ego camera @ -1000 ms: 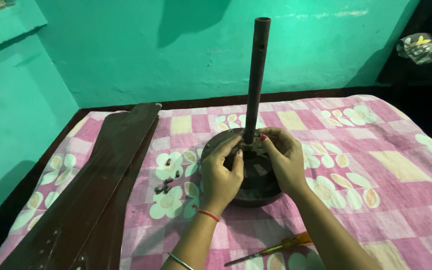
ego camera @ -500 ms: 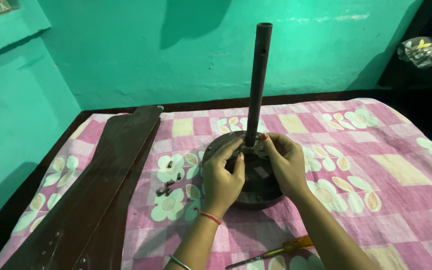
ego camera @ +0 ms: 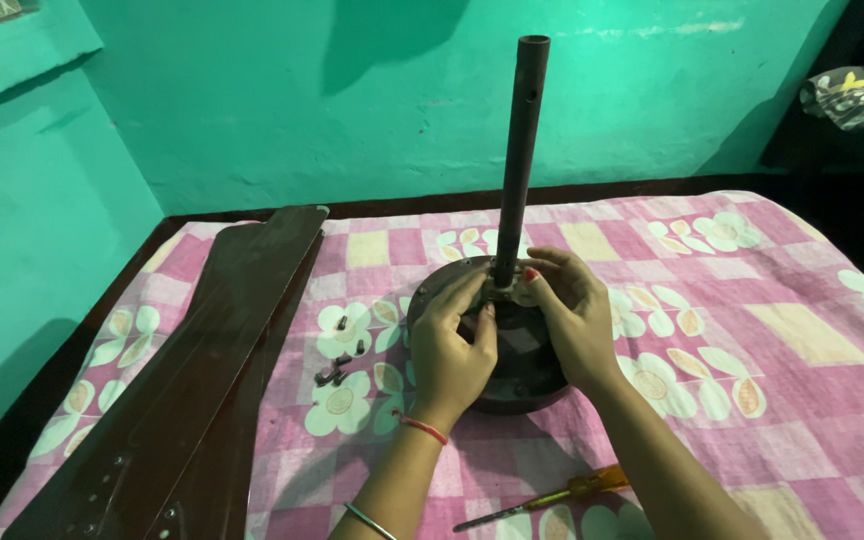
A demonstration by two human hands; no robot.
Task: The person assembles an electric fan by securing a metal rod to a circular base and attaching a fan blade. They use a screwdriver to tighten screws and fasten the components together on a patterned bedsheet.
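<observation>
A dark brown round fan motor housing [ego camera: 512,385] lies flat on a pink flowered bedsheet [ego camera: 782,330], with a long dark rod [ego camera: 520,150] standing upright from its centre. My left hand [ego camera: 452,350] rests on the housing's left side, fingers pinching at the rod's base. My right hand [ego camera: 572,320] reaches in from the right, fingertips on the small metal fitting [ego camera: 504,291] at the foot of the rod. What the fingers hold there is partly hidden.
Dark brown fan blades [ego camera: 192,370] lie stacked along the bed's left side. Several small dark screws [ego camera: 337,365] sit on the sheet left of the housing. An orange-handled screwdriver [ego camera: 552,495] lies near my forearms. Green walls enclose the bed; a patterned cloth [ego camera: 852,100] is far right.
Both hands stay at the rod's base with only small finger shifts; the view has drifted slightly.
</observation>
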